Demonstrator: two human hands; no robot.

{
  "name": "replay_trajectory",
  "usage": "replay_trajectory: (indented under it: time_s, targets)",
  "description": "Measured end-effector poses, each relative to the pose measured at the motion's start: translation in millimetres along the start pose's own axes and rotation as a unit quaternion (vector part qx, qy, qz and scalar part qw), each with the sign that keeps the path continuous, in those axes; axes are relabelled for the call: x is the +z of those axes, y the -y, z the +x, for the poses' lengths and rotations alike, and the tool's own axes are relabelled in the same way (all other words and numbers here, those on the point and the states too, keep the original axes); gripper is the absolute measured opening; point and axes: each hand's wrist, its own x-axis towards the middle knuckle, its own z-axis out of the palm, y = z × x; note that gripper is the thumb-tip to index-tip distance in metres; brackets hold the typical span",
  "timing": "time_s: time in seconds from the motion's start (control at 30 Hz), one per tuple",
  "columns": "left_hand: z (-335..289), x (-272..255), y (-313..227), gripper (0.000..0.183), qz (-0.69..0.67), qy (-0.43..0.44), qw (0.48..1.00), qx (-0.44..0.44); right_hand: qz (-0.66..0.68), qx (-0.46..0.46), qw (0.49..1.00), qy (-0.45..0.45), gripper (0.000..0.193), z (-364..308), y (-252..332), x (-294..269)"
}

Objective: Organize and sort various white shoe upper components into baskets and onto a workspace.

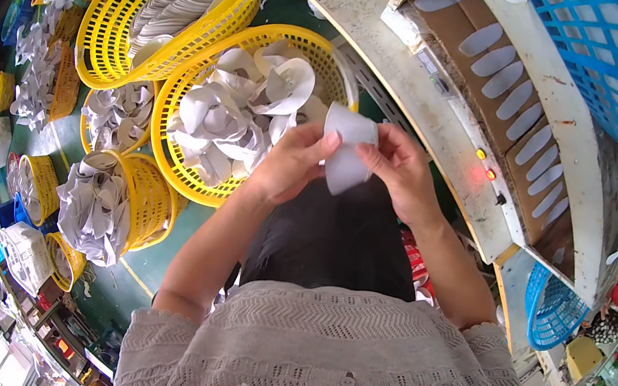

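Observation:
A white curved piece of sheet material is held above my lap, bent over on itself, with a pointed end hanging down. My left hand pinches its left side between thumb and fingers. On its right side, my right hand grips it with the thumb laid across the front. Just left of my hands stands a yellow basket heaped with loose, curled white pieces that look like the held one.
Another yellow basket holds stacked white pieces. To the right, a worn machine has a brown board with several white insole-shaped pieces in rows. A blue basket sits above it; a smaller one is lower right. More filled baskets stand left.

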Motion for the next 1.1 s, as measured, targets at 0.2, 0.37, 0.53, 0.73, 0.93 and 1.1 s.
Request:
replay_trajectory:
  time_s: [0.2, 0.37, 0.53, 0.73, 0.93, 1.1]
  targets:
    - [9, -2, 13, 0.025, 0.230, -0.153, 0.961, 0.027, -0.392, -0.002, 0.920, -0.011, 0.019, 22, 6, -5]
    - [15, -40, 27, 0.023, 0.079, -0.268, 0.959, 0.051, -0.192, 0.031, 0.978, 0.070, 0.021, 99, 10, -66]
    - [14, -54, 21, 0.026, -0.022, -0.273, 0.962, 0.018, -0.309, -0.143, 0.862, -0.375, 0.026, 273, 25, -229]
    - [-7, -70, 44, 0.028, -0.053, -0.320, 0.946, 0.007, -0.348, -0.051, 0.816, -0.459, 0.029, 380, 6, -282]
    - [22, -71, 47, 0.029, -0.063, -0.273, 0.960, 0.017, -0.216, -0.136, 0.864, -0.433, 0.010, 391, 38, -412]
    - [8, -78, 41, 0.024, -0.042, -0.319, 0.946, 0.025, -0.389, -0.109, 0.781, -0.476, 0.022, 353, 23, -232]
